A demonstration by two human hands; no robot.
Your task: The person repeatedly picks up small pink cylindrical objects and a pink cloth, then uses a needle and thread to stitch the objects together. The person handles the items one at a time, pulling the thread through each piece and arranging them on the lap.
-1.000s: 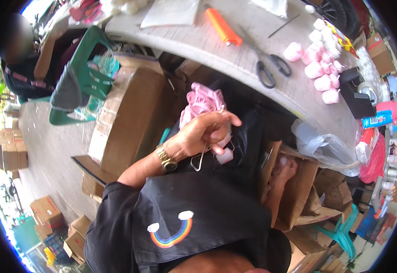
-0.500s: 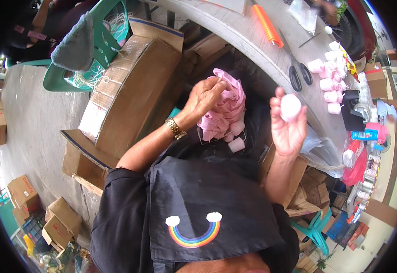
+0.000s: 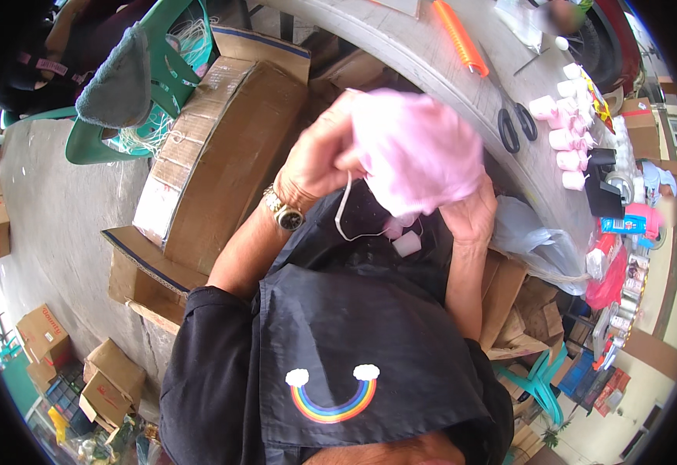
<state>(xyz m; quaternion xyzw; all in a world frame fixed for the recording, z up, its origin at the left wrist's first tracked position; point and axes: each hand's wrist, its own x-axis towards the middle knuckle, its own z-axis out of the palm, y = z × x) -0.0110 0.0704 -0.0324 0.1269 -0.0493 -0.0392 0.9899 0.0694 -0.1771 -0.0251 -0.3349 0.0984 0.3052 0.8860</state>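
Concrete floor [image 3: 51,209] and a grey table [image 3: 439,77] make up the background; table used as landmark. Pink cloth [image 3: 416,151] is held up just off the table's near edge. Its left side is pinched by the left hand [image 3: 319,155]; at its lower right, the right hand [image 3: 472,213] is partly covered, so whether it grips cannot be told. Possible trouble: the white cord [image 3: 341,217] looping under the left hand could be snagged if the cloth is tugged; the cloth could be dropped if its right side is only propped. Cloth looks soft, bunched, pale, motion-blurred. Pale pink cylinder [image 3: 406,243] is seen below it, farther from the table. On the table: scissors [image 3: 510,128], orange tool [image 3: 460,37], pink pieces [image 3: 561,138] toward the right end. Cardboard box [image 3: 234,147] is set left of the table; plastic bag [image 3: 528,240] by its near edge, contact unclear.
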